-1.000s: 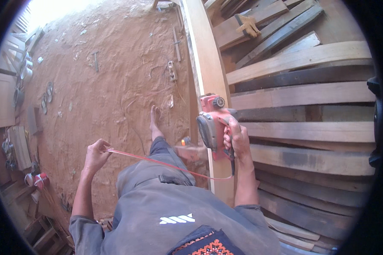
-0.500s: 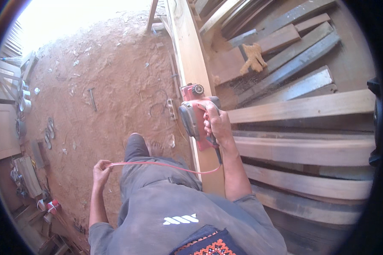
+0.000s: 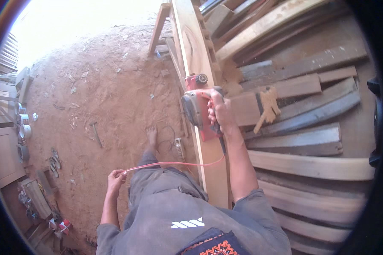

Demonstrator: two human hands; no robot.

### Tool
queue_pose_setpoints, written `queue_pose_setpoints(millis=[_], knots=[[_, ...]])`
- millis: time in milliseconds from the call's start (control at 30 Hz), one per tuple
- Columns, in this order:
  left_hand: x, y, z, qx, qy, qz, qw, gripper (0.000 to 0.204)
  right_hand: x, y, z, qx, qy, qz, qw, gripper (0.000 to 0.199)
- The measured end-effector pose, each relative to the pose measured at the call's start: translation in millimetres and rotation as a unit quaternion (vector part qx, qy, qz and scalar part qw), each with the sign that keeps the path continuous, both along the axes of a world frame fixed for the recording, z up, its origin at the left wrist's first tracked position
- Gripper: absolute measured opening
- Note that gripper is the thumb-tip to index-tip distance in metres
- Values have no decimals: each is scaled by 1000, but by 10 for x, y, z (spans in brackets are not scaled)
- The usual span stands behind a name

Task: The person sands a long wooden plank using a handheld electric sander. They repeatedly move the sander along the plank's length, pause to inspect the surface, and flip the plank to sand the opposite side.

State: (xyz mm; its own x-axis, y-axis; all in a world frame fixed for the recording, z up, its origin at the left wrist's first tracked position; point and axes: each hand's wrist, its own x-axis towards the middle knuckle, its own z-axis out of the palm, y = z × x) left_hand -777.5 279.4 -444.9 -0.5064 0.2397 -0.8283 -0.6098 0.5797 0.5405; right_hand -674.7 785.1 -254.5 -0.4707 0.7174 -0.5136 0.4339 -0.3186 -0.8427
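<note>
My right hand [image 3: 221, 112] is closed round the rear handle of a red and grey electric planer [image 3: 195, 108]. The planer rests on a long, pale wooden board [image 3: 196, 49] that runs away from me. Off to the left, my left hand [image 3: 115, 180] pinches the planer's red power cord [image 3: 170, 163]. The cord sags across in front of my body and joins the planer behind its handle. The planer's underside is hidden against the wood.
A wooden trestle [image 3: 158, 32] stands at the board's far end. Stacked timbers [image 3: 310, 165] fill the right side, with a shavings-coloured clump [image 3: 269, 106] on them. A hammer [image 3: 96, 135], sandals [image 3: 54, 162] and a power strip [image 3: 179, 148] lie on the dirt floor. Cans [image 3: 24, 131] stand far left.
My right hand and the planer have moved forward along the board. My body has advanced too, with one bare foot farther ahead. The left hand has come along, still holding the cord.
</note>
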Motion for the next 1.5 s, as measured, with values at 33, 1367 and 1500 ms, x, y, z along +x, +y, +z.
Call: queue_pose_setpoints(millis=[33,1367,1500], knots=[[-195,117,76,3,9,15,1000,30,-310,242,-25,7,4,0,1000,50],[-861,369,31,11,4,-17,1000,32,-1014,741,-59,5,61,55,997,50],[-418,204,-192,21,-10,-82,996,32,486,-453,74,23,37,62,997,50]])
